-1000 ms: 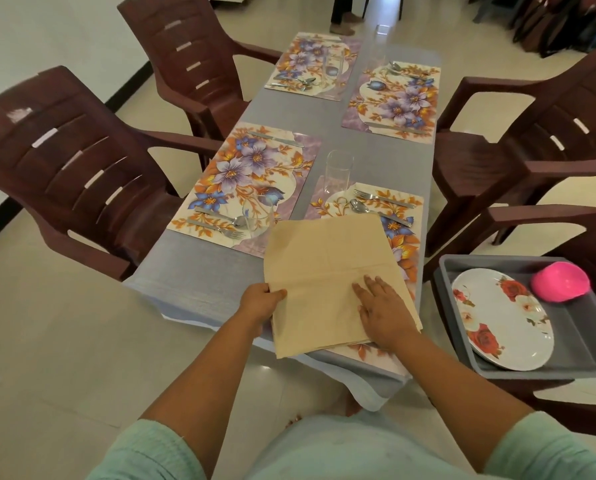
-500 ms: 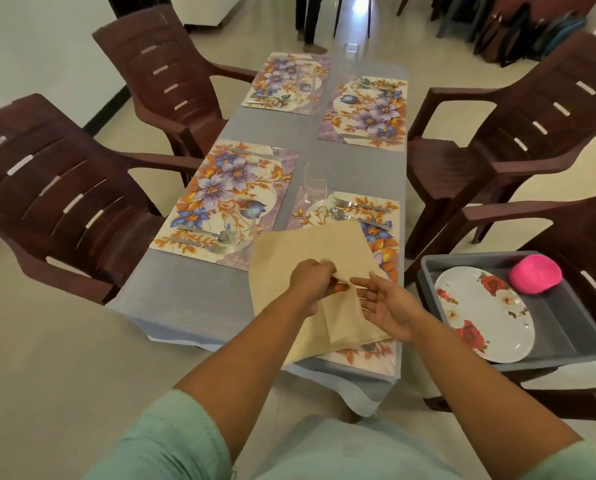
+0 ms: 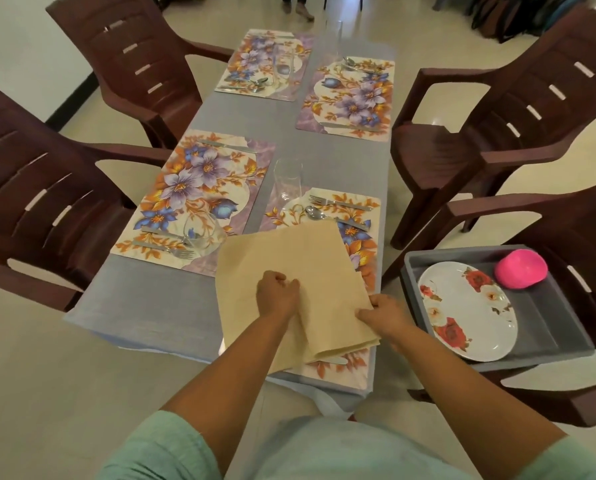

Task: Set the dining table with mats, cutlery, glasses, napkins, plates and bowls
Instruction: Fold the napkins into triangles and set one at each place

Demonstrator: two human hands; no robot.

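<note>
Left hand: the left hand (image 3: 278, 295) is closed in a loose fist, pinching a fold near the middle of the beige napkin (image 3: 286, 268).
Right hand: the right hand (image 3: 383, 311) grips the napkin's right edge between thumb and fingers.
Napkin: partly folded, lying over the near right floral mat (image 3: 359, 244) and the grey table (image 3: 144, 299), its near corner doubled over.
Near right setting: a fork (image 3: 338, 203) and a spoon (image 3: 315, 213) lie on the mat beyond the napkin; a clear glass (image 3: 288, 180) stands at the mat's far left corner.
Near left setting: mat (image 3: 192, 195) with cutlery and a glass (image 3: 203, 233) at its near end.
Far settings: two more mats with cutlery.
Tray: a grey tray (image 3: 549, 327) on the chair to the right holds a rose-pattern plate (image 3: 469, 310) and a pink bowl (image 3: 521, 269), upside down.
</note>
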